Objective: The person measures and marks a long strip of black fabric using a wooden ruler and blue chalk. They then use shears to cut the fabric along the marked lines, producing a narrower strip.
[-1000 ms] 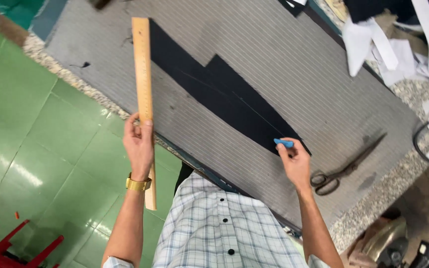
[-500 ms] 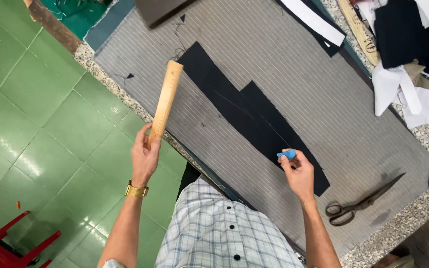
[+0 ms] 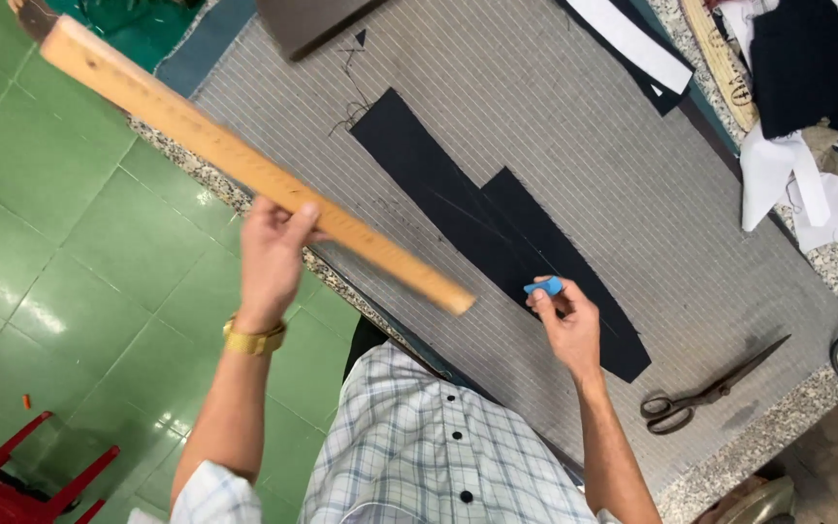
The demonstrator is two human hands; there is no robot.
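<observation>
Ruler, wooden, clamped in left hand upper left, off desk; right hand pinches blue chalk over black fabric w/ faint lines.

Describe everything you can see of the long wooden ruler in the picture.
The wooden ruler is a long, flat, pale strip with fine markings along one edge and a dark tip at its far end. It is lifted and slanted from upper left to lower right, over the green floor and the table edge. The left hand grips it partway along; nothing else touches it.
</observation>
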